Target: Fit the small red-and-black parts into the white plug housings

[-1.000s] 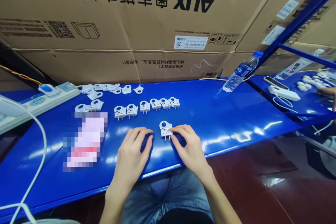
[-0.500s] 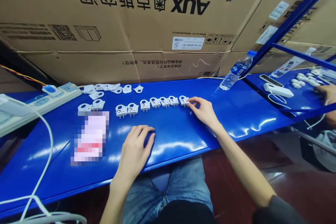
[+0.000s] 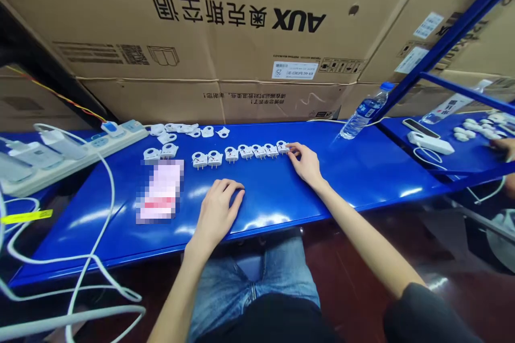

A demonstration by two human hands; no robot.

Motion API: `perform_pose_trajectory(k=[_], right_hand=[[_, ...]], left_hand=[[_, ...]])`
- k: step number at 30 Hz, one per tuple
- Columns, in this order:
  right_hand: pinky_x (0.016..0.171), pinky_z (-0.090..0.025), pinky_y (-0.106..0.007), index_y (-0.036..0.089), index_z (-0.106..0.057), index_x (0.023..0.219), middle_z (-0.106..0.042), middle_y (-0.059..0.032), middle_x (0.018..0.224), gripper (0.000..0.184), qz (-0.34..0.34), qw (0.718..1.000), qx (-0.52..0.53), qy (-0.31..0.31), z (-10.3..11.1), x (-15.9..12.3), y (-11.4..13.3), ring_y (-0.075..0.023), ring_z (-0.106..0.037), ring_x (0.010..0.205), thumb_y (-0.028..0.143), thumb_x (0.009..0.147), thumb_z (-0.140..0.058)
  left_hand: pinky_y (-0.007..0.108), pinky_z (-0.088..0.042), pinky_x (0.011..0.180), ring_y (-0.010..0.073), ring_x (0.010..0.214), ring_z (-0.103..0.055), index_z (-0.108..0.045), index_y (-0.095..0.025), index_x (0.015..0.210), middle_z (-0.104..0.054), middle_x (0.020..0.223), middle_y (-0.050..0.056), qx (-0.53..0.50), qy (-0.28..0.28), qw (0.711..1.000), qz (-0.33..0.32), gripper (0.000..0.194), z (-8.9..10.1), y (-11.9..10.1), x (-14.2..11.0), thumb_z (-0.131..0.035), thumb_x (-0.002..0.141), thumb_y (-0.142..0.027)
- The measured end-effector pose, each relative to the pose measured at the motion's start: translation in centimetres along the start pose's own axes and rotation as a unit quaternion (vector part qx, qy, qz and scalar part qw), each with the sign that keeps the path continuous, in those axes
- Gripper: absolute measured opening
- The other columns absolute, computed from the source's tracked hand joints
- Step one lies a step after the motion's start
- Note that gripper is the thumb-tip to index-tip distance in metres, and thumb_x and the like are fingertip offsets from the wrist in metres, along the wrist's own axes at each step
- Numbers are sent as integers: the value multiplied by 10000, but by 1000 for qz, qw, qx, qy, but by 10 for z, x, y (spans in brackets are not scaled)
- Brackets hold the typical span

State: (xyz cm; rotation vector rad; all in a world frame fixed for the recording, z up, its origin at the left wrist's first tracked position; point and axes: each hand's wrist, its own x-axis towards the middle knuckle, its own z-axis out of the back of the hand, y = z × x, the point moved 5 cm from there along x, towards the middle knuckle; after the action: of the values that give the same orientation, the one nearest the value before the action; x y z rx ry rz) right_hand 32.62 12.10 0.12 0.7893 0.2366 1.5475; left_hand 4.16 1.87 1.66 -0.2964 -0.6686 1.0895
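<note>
Several white two-pin plugs with ring-shaped tops stand in a row on the blue table (image 3: 281, 193), pins toward me. At the row's right end is the last white plug (image 3: 282, 147), with the thumb and fingertips of my right hand (image 3: 306, 163) closed on its right edge. It is close beside its neighbour plug (image 3: 271, 150). My left hand (image 3: 219, 206) lies on the table in front of the row, palm down, holding nothing. Its fingers are stretched out and slightly bent, with the thumb apart.
More white plugs (image 3: 169, 150) and ring-shaped white pieces (image 3: 207, 132) lie at the back left, near a pixelated pink item (image 3: 163, 187). A power strip (image 3: 86, 158) with cables runs along the left. A water bottle (image 3: 366, 111) leans by the blue frame (image 3: 426, 45). Another person's hand (image 3: 505, 147) shows at far right.
My right hand has brought the last plug leftward, closer to the row. My left hand stays on the table. The camera view has shifted, showing more of the power strip and cables.
</note>
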Motion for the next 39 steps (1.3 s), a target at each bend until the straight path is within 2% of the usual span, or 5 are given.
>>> perform_pose_trajectory(k=[16,25,32,36,39], right_hand=[[853,-547,-326,229,-716,1177,-707,-64,1077,305,-2,1000,4,-19,6,-7,11,-191,-674,896,190,945,-522],[1037,-494,-485,135,-611,1335,-563,-192,1291,419,-23,996,-22,-88,20,-35,44,-302,-537,1232,198,977,-401],[1108,-466,-474,212,-654,1340,-655,-123,1370,368,45,998,-29,41,-10,-105,110,-294,-575,1293,327,1029,-495],[1281,-269,-553,121,-504,1543,-475,-167,1619,529,61,989,-88,103,-24,-115,124,-329,-356,1554,310,1054,-431],[1305,-225,-554,65,-419,1598,-332,-189,1694,593,87,977,-124,148,-30,-110,126,-333,-236,1611,314,1060,-408]], left_hand=[[405,-527,947,230,1034,-630,-669,-220,1045,-708,1055,56,16,-19,1000,1,278,6,-3,2,-423,1067,-347],[441,-541,946,270,1060,-632,-664,-226,1072,-701,1094,93,45,-79,995,44,248,18,1,2,-435,1035,-314],[526,-500,1057,338,1308,-562,-640,-182,1260,-615,1399,172,83,-82,990,82,336,18,5,2,-459,1009,-313],[550,-500,1058,365,1358,-549,-624,-166,1316,-600,1458,190,106,-68,989,81,385,15,3,4,-461,1004,-321],[562,-480,1093,361,1386,-547,-621,-167,1351,-622,1458,187,124,-58,988,74,413,10,1,4,-431,1015,-313]])
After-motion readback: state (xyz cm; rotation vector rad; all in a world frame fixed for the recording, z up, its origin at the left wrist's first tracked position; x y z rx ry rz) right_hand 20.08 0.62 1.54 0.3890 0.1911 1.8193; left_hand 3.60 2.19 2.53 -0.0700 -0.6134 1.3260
